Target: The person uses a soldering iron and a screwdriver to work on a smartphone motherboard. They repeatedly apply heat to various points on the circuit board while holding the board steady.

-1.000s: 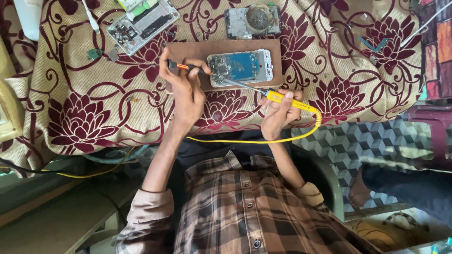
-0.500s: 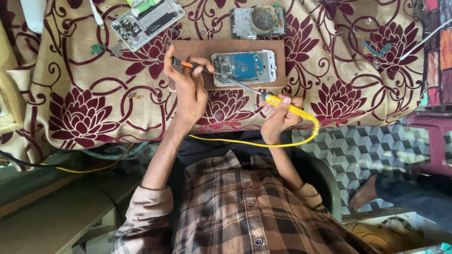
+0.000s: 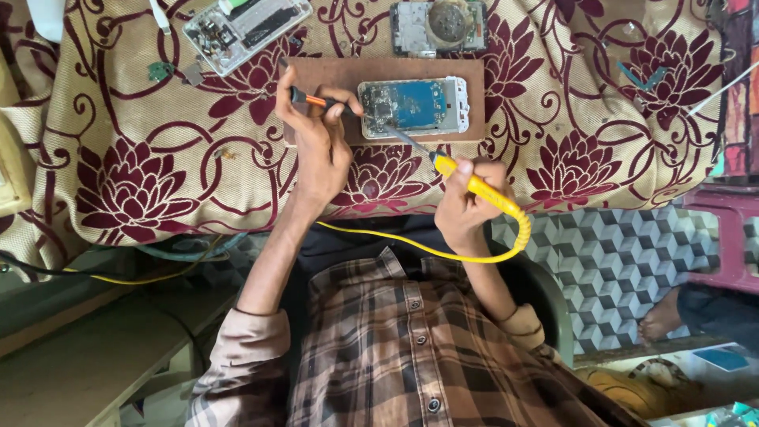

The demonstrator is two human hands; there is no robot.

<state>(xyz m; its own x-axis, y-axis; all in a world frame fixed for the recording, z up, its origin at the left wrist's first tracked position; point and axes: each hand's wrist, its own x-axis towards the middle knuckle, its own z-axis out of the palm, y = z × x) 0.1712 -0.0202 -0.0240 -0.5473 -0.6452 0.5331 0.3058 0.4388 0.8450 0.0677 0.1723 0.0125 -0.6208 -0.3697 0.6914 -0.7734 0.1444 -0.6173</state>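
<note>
on the brown board (image 3: 332,75), the opened phone (image 3: 411,105) lies crosswise; left fingers (image 3: 336,103) clamp an orange tool (image 3: 316,100) at its left end, right hand (image 3: 462,202) grips the yellow iron (image 3: 474,186), tip on the phone.

I count three opened phones (image 3: 417,105) (image 3: 247,28) (image 3: 439,24), one yellow soldering iron (image 3: 474,187), one orange-handled tool (image 3: 316,101), one wooden board (image 3: 324,79).
</note>
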